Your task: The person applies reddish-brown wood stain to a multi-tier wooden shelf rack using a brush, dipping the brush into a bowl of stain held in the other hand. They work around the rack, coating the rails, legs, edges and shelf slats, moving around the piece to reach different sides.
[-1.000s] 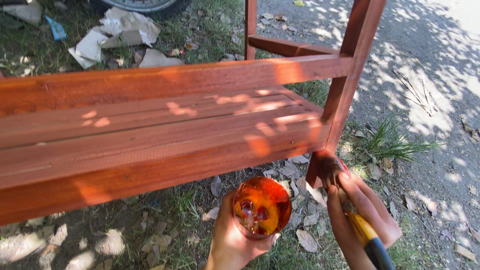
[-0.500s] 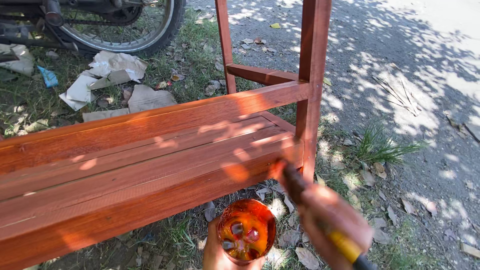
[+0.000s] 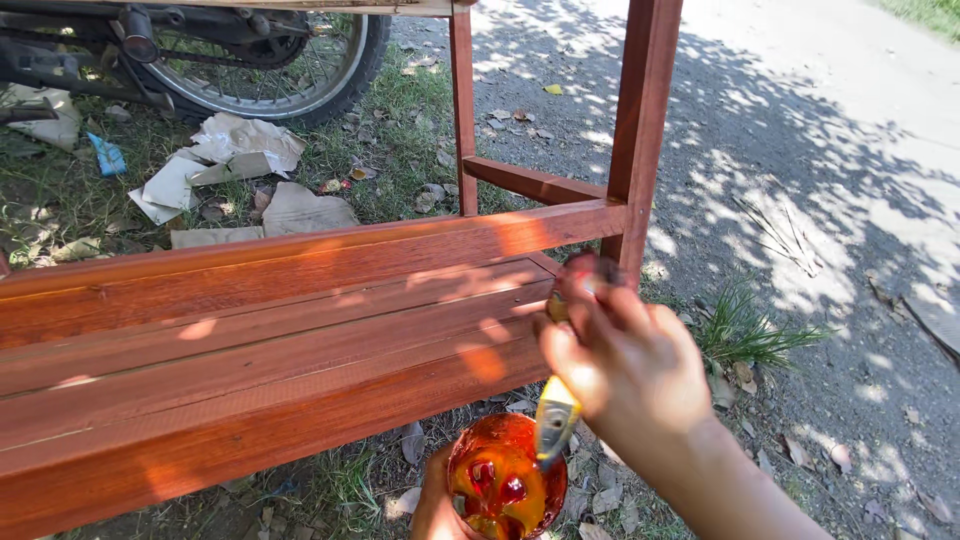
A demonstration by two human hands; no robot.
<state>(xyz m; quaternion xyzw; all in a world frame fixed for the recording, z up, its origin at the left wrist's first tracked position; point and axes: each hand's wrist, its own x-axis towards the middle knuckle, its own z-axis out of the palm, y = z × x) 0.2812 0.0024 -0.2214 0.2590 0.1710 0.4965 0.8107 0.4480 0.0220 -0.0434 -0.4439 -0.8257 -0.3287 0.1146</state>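
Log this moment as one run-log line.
right hand: holds yellow-handled paintbrush at red-brown wooden slatted frame | left hand: holds clear cup of orange-red stain beneath | ground: grass, leaves

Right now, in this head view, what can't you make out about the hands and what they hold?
- Brush: bristles hidden behind right hand.
- Left hand: mostly cut off by bottom edge, behind the orange cup.
- Cup contents: glare hides the level.
- Wheel: cut off by top edge.
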